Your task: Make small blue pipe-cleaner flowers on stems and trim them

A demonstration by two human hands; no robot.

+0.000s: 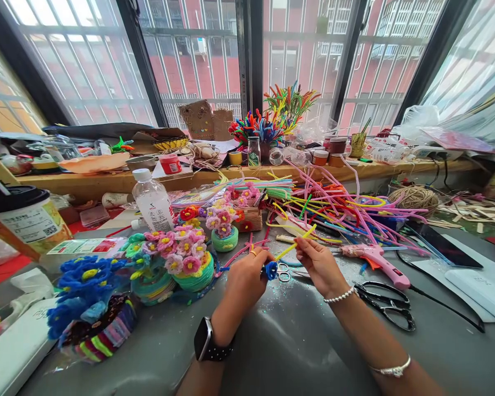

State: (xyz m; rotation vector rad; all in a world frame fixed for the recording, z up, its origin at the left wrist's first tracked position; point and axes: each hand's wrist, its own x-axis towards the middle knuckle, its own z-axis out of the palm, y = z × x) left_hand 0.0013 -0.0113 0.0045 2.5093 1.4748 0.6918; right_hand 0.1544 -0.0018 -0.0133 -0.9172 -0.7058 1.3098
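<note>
My left hand (247,278) is closed in a pinch on a small blue pipe-cleaner flower (271,270), held just above the grey table (289,341). My right hand (319,264) pinches a yellow pipe cleaner (293,243) that slants up and to the right from the flower. The two hands are close together in the middle of the view. A black smartwatch sits on my left wrist; a pearl bracelet and a silver bangle are on my right arm. Small scissors (284,271) lie on the table just behind the flower.
A pink glue gun (375,261) and black scissors (390,308) lie to the right. Loose coloured pipe cleaners (334,209) are heaped behind. Finished flower pots (190,258) and a blue bouquet (86,297) stand left, near a water bottle (153,201). A phone (441,245) lies far right.
</note>
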